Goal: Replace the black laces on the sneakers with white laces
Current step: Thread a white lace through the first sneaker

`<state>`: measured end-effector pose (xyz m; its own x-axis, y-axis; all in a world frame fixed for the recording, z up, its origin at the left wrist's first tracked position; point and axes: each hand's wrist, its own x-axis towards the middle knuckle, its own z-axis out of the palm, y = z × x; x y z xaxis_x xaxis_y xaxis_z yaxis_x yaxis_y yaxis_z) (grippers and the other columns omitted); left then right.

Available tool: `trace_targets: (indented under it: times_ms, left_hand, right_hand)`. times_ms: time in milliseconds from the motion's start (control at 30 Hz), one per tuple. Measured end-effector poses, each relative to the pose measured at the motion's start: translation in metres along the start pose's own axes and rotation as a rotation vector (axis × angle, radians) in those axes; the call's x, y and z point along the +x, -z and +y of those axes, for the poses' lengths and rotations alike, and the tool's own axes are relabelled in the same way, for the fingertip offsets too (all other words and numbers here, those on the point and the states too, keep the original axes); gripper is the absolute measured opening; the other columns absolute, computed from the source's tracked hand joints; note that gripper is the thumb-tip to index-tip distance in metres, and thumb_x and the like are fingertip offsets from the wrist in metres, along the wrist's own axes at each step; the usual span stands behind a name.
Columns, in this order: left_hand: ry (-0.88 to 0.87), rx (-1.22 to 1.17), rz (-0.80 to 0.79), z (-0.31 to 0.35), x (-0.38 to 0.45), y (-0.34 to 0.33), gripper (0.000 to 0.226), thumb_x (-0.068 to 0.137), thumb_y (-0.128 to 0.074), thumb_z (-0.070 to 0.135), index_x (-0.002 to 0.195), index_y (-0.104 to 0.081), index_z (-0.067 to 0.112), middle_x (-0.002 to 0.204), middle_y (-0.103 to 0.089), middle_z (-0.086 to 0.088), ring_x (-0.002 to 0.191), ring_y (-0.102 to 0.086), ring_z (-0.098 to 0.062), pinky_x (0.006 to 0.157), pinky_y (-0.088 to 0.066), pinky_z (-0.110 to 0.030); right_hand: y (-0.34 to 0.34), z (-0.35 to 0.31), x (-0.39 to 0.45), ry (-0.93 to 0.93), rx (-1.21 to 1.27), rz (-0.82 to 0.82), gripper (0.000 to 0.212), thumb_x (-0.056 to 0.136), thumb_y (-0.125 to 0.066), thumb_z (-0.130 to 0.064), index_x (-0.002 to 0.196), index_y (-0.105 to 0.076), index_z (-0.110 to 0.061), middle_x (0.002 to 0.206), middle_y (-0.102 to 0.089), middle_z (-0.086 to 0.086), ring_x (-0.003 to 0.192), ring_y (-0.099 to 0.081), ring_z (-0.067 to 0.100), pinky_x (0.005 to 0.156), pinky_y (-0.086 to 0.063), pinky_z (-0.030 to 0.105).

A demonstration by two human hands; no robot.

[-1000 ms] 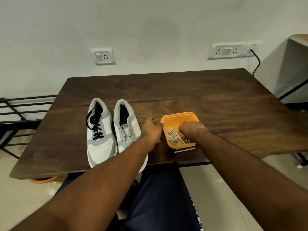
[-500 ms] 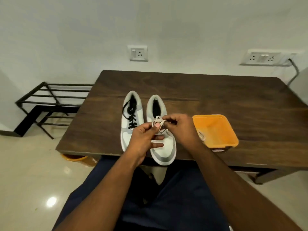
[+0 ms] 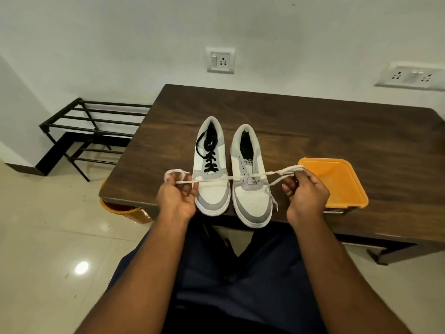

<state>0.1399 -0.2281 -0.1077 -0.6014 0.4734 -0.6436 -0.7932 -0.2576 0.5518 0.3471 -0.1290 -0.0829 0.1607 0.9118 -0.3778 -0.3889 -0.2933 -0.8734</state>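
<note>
Two white and grey sneakers stand side by side at the near edge of the dark wooden table (image 3: 313, 131). The left sneaker (image 3: 210, 169) carries a black lace (image 3: 209, 153). The right sneaker (image 3: 250, 179) has no lace in its eyelets. A white lace (image 3: 216, 180) is stretched across in front of both shoes. My left hand (image 3: 177, 196) pinches one end of it, left of the shoes. My right hand (image 3: 304, 196) holds the other end, right of the shoes, with a loose tail hanging down.
An orange plastic tub (image 3: 337, 184) sits on the table just right of my right hand. A black metal rack (image 3: 91, 131) stands on the floor at the left. An orange bin (image 3: 125, 210) shows under the table's left corner.
My hands have drawn apart, pulling the bundled white lace out into a long line across the shoes. Before that, my right hand took the lace out of the orange tub.
</note>
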Motion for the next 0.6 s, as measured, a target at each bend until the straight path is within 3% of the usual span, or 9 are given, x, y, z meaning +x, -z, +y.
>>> trace_targets:
  times_ms: [67, 133, 200, 233, 300, 333, 400, 500, 600]
  left_hand:
    - [-0.121, 0.128, 0.044, 0.01, 0.011, 0.001, 0.021, 0.104, -0.044, 0.022, 0.109, -0.061, 0.011, 0.087, -0.064, -0.001, 0.075, -0.061, -0.015, 0.066, -0.051, -0.033]
    - [-0.231, 0.371, 0.025, 0.013, 0.013, -0.002, 0.04, 0.1, -0.053, 0.018, 0.14, -0.048, 0.014, 0.114, -0.064, -0.004, 0.095, -0.062, -0.018, 0.081, -0.05, -0.034]
    - [-0.444, 0.852, 0.027, 0.008, 0.001, -0.009, 0.069, 0.095, -0.062, 0.025, 0.154, -0.026, 0.023, 0.152, -0.038, -0.004, 0.13, -0.044, -0.024, 0.102, -0.039, -0.037]
    - [-0.595, 1.053, -0.013, 0.003, -0.011, -0.014, 0.073, 0.094, -0.064, 0.027, 0.154, -0.024, 0.028, 0.157, -0.027, 0.0, 0.135, -0.037, -0.025, 0.107, -0.035, -0.038]
    - [-0.613, 1.096, -0.363, -0.014, -0.033, -0.026, 0.061, 0.095, -0.062, 0.023, 0.149, -0.035, 0.031, 0.149, -0.041, 0.003, 0.117, -0.054, -0.019, 0.096, -0.048, -0.034]
    - [-0.433, 1.022, -0.548, -0.022, -0.042, -0.032, 0.053, 0.096, -0.061, 0.022, 0.145, -0.041, 0.029, 0.136, -0.055, 0.001, 0.1, -0.063, -0.018, 0.081, -0.055, -0.031]
    - [-0.179, 0.942, -0.708, -0.04, -0.042, -0.036, 0.042, 0.096, -0.061, 0.023, 0.137, -0.052, 0.02, 0.101, -0.07, -0.001, 0.078, -0.066, -0.019, 0.063, -0.055, -0.03]
    - [-0.252, 0.877, -0.596, -0.045, -0.032, -0.031, 0.016, 0.093, -0.065, 0.013, 0.1, -0.07, 0.0, 0.063, -0.063, -0.002, 0.057, -0.055, -0.013, 0.058, -0.05, -0.027]
    - [-0.367, 0.848, -0.464, -0.03, -0.023, -0.023, 0.017, 0.088, -0.072, 0.017, 0.077, -0.07, 0.004, 0.063, -0.063, -0.003, 0.049, -0.049, -0.007, 0.055, -0.048, -0.025]
  right_hand:
    - [0.003, -0.003, 0.006, 0.026, -0.08, -0.024, 0.014, 0.091, -0.062, -0.006, 0.102, -0.069, -0.01, 0.078, -0.068, 0.003, 0.062, -0.059, 0.011, 0.058, -0.051, 0.022]
    - [0.001, -0.005, 0.006, 0.076, -0.217, -0.113, 0.01, 0.089, -0.065, -0.004, 0.097, -0.071, -0.008, 0.076, -0.068, 0.005, 0.06, -0.057, 0.011, 0.056, -0.049, 0.022]
    - [-0.006, -0.005, 0.0, 0.138, -0.358, -0.231, 0.004, 0.086, -0.069, -0.005, 0.085, -0.071, -0.008, 0.067, -0.065, 0.003, 0.056, -0.053, 0.01, 0.055, -0.047, 0.024]
    - [-0.01, -0.004, -0.004, 0.166, -0.429, -0.293, 0.008, 0.085, -0.07, -0.006, 0.078, -0.07, -0.01, 0.063, -0.063, 0.0, 0.055, -0.053, 0.009, 0.056, -0.046, 0.025]
    - [-0.018, -0.001, -0.01, 0.182, -0.523, -0.413, 0.017, 0.084, -0.071, -0.009, 0.068, -0.066, -0.014, 0.061, -0.064, 0.001, 0.058, -0.057, 0.013, 0.06, -0.051, 0.033]
    - [-0.021, 0.001, -0.011, 0.174, -0.543, -0.462, 0.017, 0.083, -0.072, -0.01, 0.067, -0.066, -0.014, 0.065, -0.067, 0.006, 0.063, -0.06, 0.018, 0.066, -0.053, 0.039]
    - [-0.022, 0.002, -0.015, 0.16, -0.543, -0.528, 0.014, 0.085, -0.07, -0.012, 0.071, -0.068, -0.013, 0.073, -0.069, 0.014, 0.07, -0.062, 0.025, 0.072, -0.054, 0.043]
    - [-0.017, 0.002, -0.014, 0.172, -0.487, -0.493, 0.012, 0.089, -0.067, -0.011, 0.078, -0.071, -0.013, 0.073, -0.07, 0.006, 0.068, -0.064, 0.017, 0.07, -0.055, 0.036]
    - [-0.005, 0.001, -0.007, 0.142, -0.46, -0.451, 0.014, 0.094, -0.062, -0.012, 0.083, -0.07, -0.008, 0.066, -0.065, 0.0, 0.063, -0.061, 0.015, 0.065, -0.055, 0.032]
